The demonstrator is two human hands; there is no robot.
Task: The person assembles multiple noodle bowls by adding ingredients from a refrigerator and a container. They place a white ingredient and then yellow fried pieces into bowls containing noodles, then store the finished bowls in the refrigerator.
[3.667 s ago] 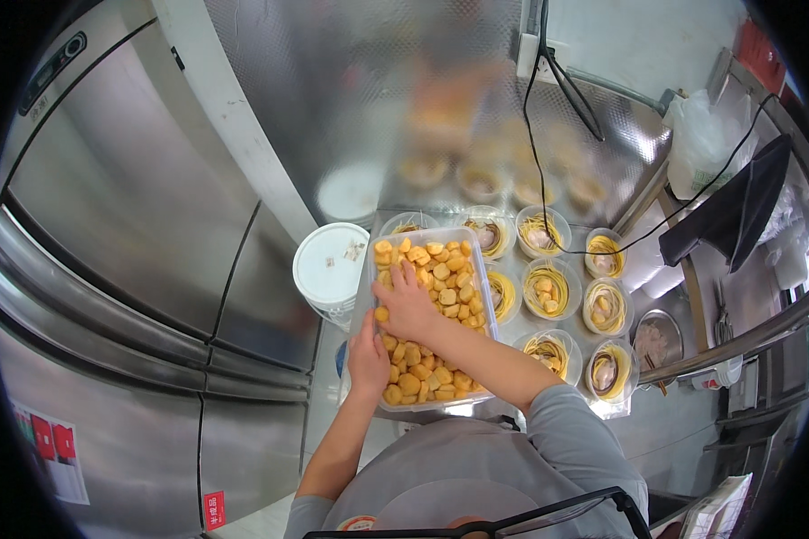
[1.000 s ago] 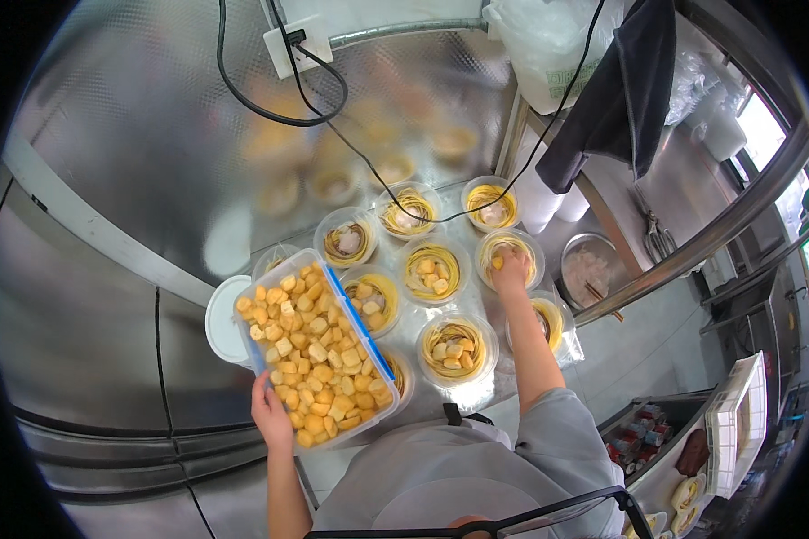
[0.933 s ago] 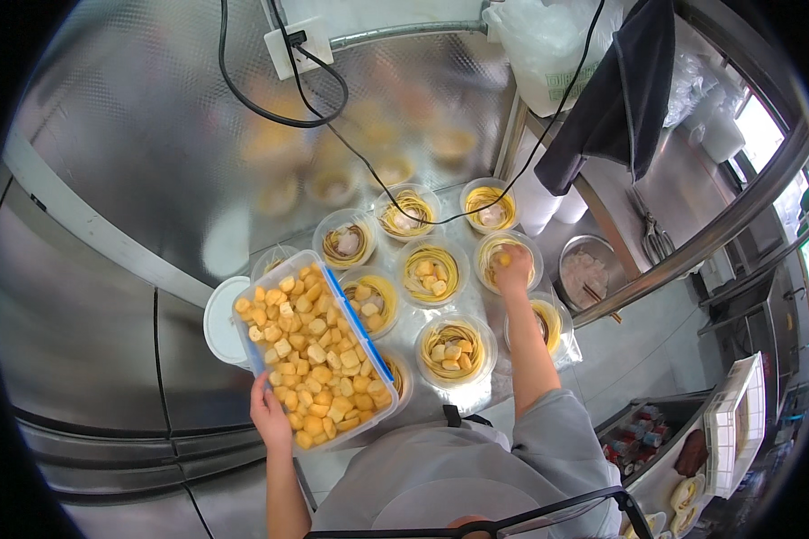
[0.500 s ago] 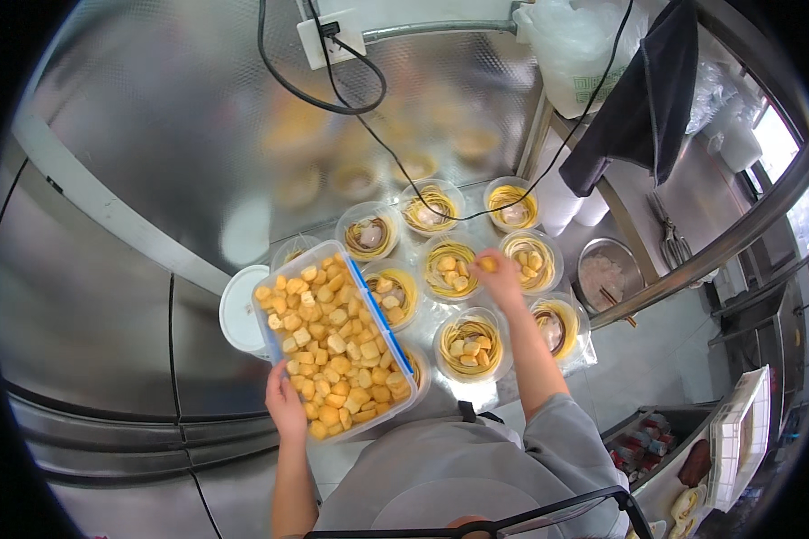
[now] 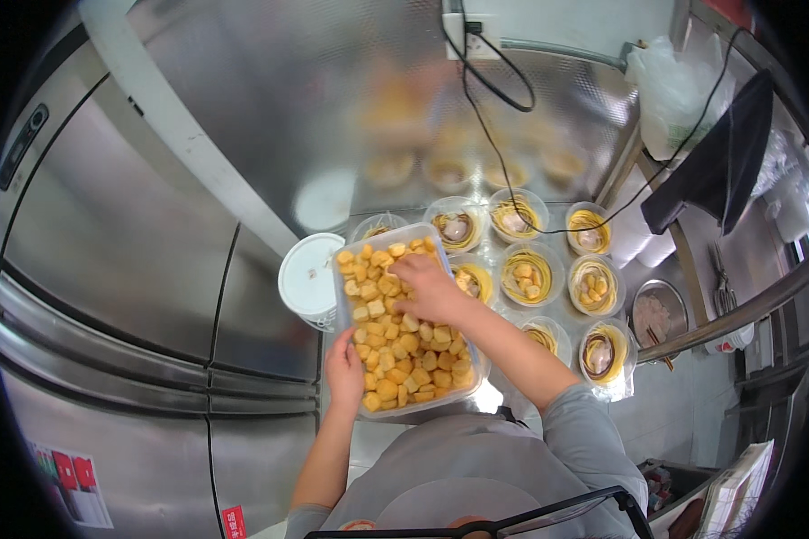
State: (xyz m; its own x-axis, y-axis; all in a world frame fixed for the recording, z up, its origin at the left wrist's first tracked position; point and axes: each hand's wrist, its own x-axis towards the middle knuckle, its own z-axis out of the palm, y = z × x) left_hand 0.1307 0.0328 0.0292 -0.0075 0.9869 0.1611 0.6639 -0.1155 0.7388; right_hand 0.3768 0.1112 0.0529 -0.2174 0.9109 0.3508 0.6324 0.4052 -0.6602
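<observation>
A clear plastic tub (image 5: 424, 404) full of golden-yellow chunks (image 5: 404, 366) is tilted in front of me. My left hand (image 5: 343, 370) grips its left side wall. Inside the tub my right hand (image 5: 430, 289) lies on the chunks, fingers spread and fingertips partly sunk among them. Round clear bowls of yellow and brown strands stand to the right of and behind the tub. Several chunks top the middle bowl (image 5: 528, 275) and the bowl (image 5: 595, 286) on its right. Pale pieces lie in the near right bowl (image 5: 601, 352). My right forearm partly hides other bowls.
A white-lidded bucket (image 5: 311, 277) stands left of the tub. At the right, a metal bowl (image 5: 659, 310) holds pale food and chopsticks. A black cable (image 5: 485, 135) hangs across the bowls; a dark cloth (image 5: 719, 162) hangs at upper right. Steel doors (image 5: 126, 216) line the left.
My right hand has moved left from above the bowls into the tub; the chunk at its fingertips no longer shows. My left hand still holds the tub. The view has shifted left.
</observation>
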